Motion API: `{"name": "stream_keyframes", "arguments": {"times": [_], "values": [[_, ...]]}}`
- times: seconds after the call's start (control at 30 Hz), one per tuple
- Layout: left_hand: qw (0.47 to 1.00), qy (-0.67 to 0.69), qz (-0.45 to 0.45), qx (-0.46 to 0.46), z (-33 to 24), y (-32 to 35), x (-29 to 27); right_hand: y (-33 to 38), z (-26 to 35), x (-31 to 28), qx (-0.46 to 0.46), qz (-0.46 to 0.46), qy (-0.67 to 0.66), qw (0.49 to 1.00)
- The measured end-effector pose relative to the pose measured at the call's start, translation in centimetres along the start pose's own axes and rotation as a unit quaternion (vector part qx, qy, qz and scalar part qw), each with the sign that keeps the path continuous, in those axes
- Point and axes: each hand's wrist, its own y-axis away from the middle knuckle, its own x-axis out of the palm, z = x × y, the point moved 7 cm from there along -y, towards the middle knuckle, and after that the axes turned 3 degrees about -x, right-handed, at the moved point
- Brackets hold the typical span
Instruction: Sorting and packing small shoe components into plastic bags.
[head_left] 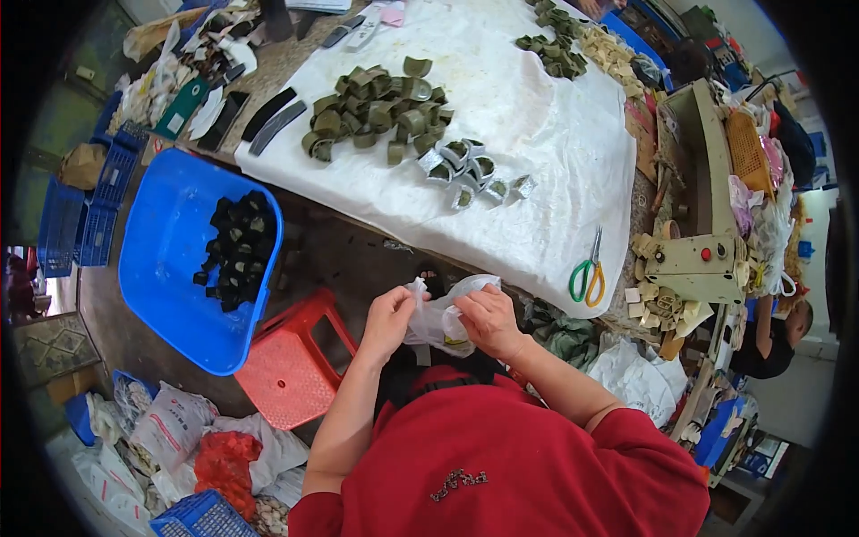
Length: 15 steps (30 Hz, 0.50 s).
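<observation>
A thin, whitish translucent plastic bag [438, 324] hangs in front of my body, just off the table's near edge. My left hand [394, 313] pinches one side of its rim. On the other side my right hand [488, 319] has its fingers closed on the bag. What the bag contains, if anything, I cannot make out. Beyond my hands, a pile of curved olive-green pieces [371, 107] lies on the white-covered table [528, 134]. Several similar pieces wrapped in silvery film [470, 172] sit at the pile's near right side.
Scissors [588, 273] with green and orange handles rest near the table's front right edge. To my left stand a blue tub [165, 259] holding black pieces [237, 242] and a red plastic stool [291, 367]. A pale green machine [693, 264] borders the table on the right.
</observation>
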Motion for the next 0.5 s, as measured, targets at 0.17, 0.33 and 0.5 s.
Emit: {"name": "stream_keyframes", "arguments": {"times": [0.17,0.33,0.5], "values": [[0.973,0.180,0.116,-0.087,-2.7,-0.5,5.6,0.5,-5.5,-3.3,0.046,-0.010,-0.001,0.999],[0.957,0.273,0.014,-0.092,-4.8,-2.5,5.3,5.0,-14.5,-7.2,0.252,0.012,-0.001,0.968],[0.981,0.187,-0.050,0.005,-8.5,-3.5,7.0,-0.7,-14.5,-15.2,0.192,0.081,-0.156,0.965]]}}
